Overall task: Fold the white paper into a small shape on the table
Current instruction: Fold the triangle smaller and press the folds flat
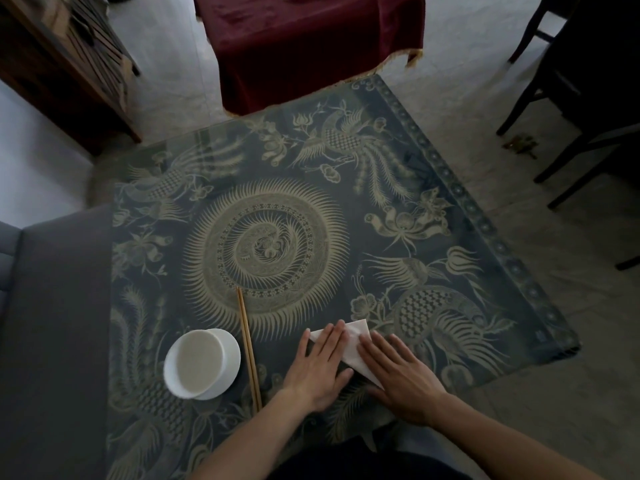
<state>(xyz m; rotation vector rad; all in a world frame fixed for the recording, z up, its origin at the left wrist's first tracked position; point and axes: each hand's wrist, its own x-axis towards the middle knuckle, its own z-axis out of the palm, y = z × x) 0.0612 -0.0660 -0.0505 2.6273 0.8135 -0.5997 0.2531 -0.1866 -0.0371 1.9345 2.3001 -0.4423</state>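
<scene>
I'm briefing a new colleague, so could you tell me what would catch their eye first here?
Both hands, left hand and right hand, press flat on a folded white paper near the table's front edge. To their left lie chopsticks and a white bowl.

Single view only: head-worn wide-angle camera, looking forward and steeply down from above the near edge of the patterned table. Close range at the bottom of frame, where both forearms enter. Far edge of the table sits toward the top, with a dark red draped stand beyond it. Straight lines bow near the frame borders. No second view, so no shared region to record.
</scene>
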